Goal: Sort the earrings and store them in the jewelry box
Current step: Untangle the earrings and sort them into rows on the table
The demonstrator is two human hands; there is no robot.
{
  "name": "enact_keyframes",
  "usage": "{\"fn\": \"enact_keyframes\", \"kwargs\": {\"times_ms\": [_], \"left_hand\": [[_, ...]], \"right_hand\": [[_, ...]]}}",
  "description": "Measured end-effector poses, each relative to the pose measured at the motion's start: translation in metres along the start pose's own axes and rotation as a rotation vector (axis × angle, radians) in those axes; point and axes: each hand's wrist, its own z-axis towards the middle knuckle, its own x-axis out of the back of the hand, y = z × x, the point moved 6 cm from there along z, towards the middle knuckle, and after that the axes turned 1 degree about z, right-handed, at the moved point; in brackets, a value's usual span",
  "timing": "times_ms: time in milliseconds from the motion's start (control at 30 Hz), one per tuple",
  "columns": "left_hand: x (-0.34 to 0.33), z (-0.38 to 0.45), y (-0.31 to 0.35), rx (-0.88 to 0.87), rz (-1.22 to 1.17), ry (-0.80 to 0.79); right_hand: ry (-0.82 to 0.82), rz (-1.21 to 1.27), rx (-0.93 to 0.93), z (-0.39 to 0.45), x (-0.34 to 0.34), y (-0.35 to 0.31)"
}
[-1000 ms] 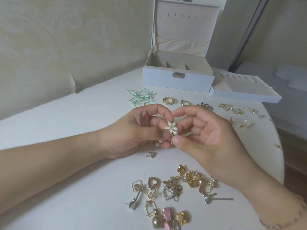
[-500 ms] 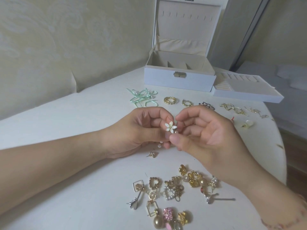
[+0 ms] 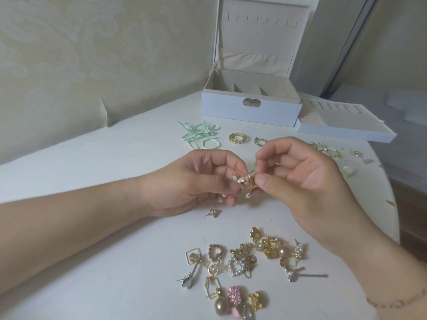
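My left hand (image 3: 203, 181) and my right hand (image 3: 298, 179) meet above the middle of the white table (image 3: 115, 172). Between their fingertips they pinch a small white flower earring (image 3: 246, 181) with gold fittings and hanging pearls; its face is turned away. A loose gold stud (image 3: 213, 212) lies just below my left hand. A pile of mixed earrings (image 3: 249, 262) lies in front of me. The white jewelry box (image 3: 251, 109) stands open at the back, its compartments showing.
A removed white tray (image 3: 346, 132) lies right of the box. Mint green ribbon earrings (image 3: 199, 133), a gold ring-shaped earring (image 3: 237, 137) and other gold pairs (image 3: 328, 151) lie in a row behind my hands. The table's rounded edge is at the right.
The flower earring has been turned between my fingers, so its white face no longer points at me. My right hand has shifted slightly to the right.
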Motion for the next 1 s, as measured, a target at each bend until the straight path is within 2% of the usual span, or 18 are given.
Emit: {"fn": "enact_keyframes", "kwargs": {"times_ms": [333,533,667,900,1000], "left_hand": [[-0.002,0.0,0.003,0.027,0.046,0.094],[-0.005,-0.001,0.003,-0.025,0.187,0.058],[-0.002,0.0,0.001,-0.036,0.186,0.057],[-0.004,-0.002,0.001,-0.047,0.291,0.039],[-0.001,-0.001,0.0,-0.044,0.204,0.028]], "right_hand": [[0.014,0.057,-0.08,0.002,-0.001,0.002],[0.024,0.038,-0.082,0.001,-0.003,0.003],[0.068,0.024,-0.026,0.003,0.002,-0.005],[0.057,-0.399,0.143,-0.001,-0.004,-0.017],[0.044,-0.492,0.165,-0.002,-0.004,-0.02]]}}
